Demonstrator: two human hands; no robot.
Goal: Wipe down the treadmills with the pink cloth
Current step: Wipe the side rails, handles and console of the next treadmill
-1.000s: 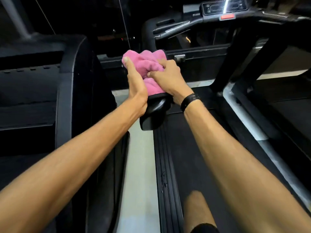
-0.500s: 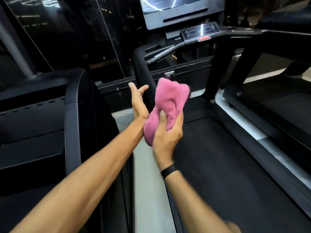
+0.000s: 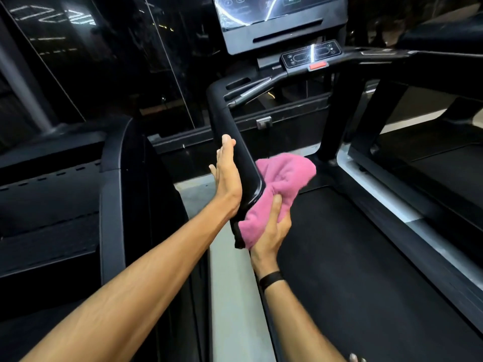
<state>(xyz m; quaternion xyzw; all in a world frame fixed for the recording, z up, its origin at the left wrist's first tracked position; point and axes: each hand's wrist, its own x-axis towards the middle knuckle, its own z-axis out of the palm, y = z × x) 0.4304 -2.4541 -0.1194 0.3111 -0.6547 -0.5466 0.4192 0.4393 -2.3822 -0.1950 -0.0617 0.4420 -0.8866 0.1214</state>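
The pink cloth (image 3: 281, 184) is bunched against the right side of the treadmill's black left handrail (image 3: 232, 142), near the rail's lower end. My right hand (image 3: 271, 231) grips the cloth from below, thumb pressed into it. My left hand (image 3: 226, 176) is flat with straight fingers, lying against the left side of the same rail. The treadmill's black belt (image 3: 352, 270) stretches out below and to the right. Its console (image 3: 311, 57) with a red stop button and a screen (image 3: 274, 19) stand at the top.
A second treadmill's black frame (image 3: 112, 205) stands close on the left, with a pale strip of floor (image 3: 230, 296) between the machines. A grey side rail (image 3: 386, 202) and black uprights (image 3: 339, 121) border the belt on the right. Dark glass fills the back.
The view rose from the rail end to the console. The left hand let go of the cloth and went flat on the rail; the right hand turned under the cloth and holds it alone.
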